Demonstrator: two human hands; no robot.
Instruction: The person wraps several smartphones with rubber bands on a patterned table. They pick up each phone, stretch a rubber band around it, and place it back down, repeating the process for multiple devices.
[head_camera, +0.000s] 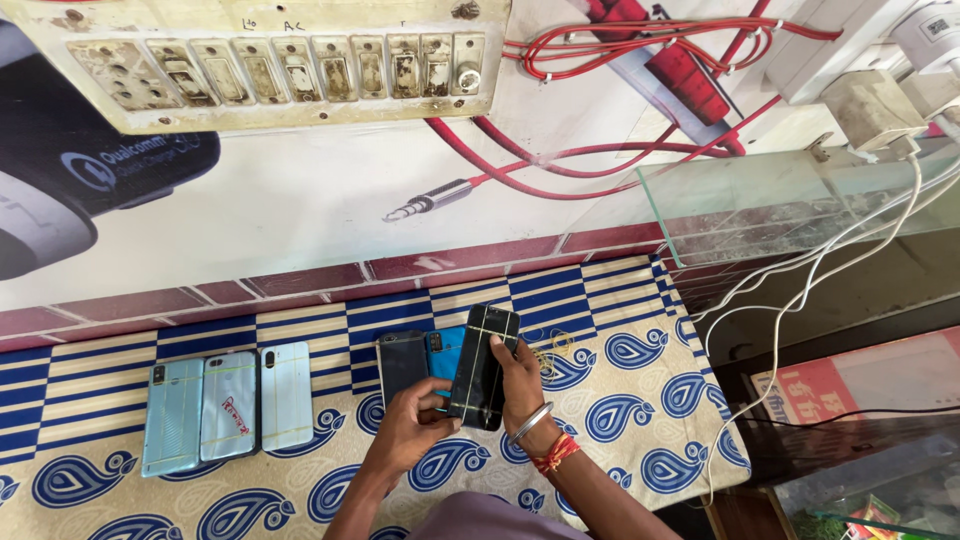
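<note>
Black phone (484, 366) held above blue-and-white patterned cloth (620, 385), face up, long axis running near-to-far, top end tilted slightly right toward wall. Right hand (522, 385) closed around phone's right edge, fingers wrapped, silver bangle (531, 423) and red thread at wrist. Left hand (410, 428) curled, fingertips touching phone's lower left corner. Blue phone (443, 352) and dark phone (401, 362) lying just beside, partly under held one. Three pale phones (228, 405) face down in row, well apart to left.
</note>
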